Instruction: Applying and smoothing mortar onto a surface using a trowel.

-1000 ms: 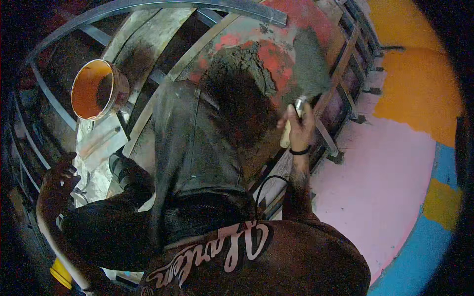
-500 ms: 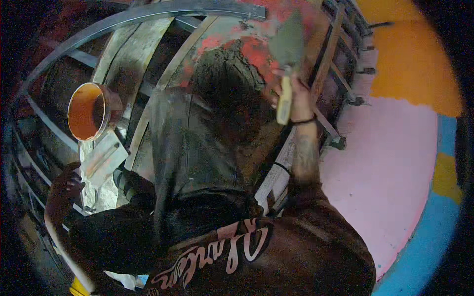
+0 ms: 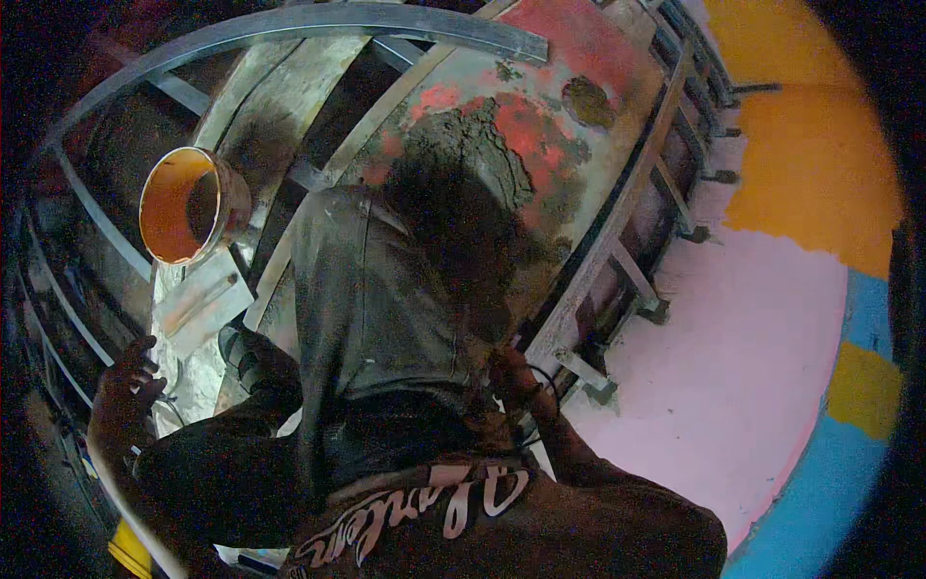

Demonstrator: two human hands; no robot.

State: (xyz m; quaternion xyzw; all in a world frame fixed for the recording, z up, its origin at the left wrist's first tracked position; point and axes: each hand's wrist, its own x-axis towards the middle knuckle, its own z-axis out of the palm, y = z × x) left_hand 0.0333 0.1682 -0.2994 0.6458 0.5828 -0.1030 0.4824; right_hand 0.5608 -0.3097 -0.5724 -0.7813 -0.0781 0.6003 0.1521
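My left hand [image 3: 130,381] hangs at the left with fingers apart, beside a flat metal float [image 3: 203,299] lying on a pale metal strip. My right hand [image 3: 511,376] is low beside my raised knee [image 3: 362,251] in deep shadow, its fingers curled on something I cannot make out. A heap of grey mortar [image 3: 473,145], partly in shadow, sits on a curved panel [image 3: 617,43] with red patches. A smaller dark smear [image 3: 588,101] is to its right. An orange-lined round container [image 3: 193,203] stands on the strip behind the float.
Curved metal bars [image 3: 260,24] arch across the top and left. A barred metal frame [image 3: 646,135] edges the panel at right, beside painted pink [image 3: 714,357] and orange [image 3: 801,164] surfaces. My dark shoe [image 3: 260,367] rests below the float. A yellow object [image 3: 130,545] shows bottom left.
My right hand has dropped from the panel, where it held a wooden-handled trowel up on the mortar, to beside my knee; the blade is no longer visible. My left hand stays about in place.
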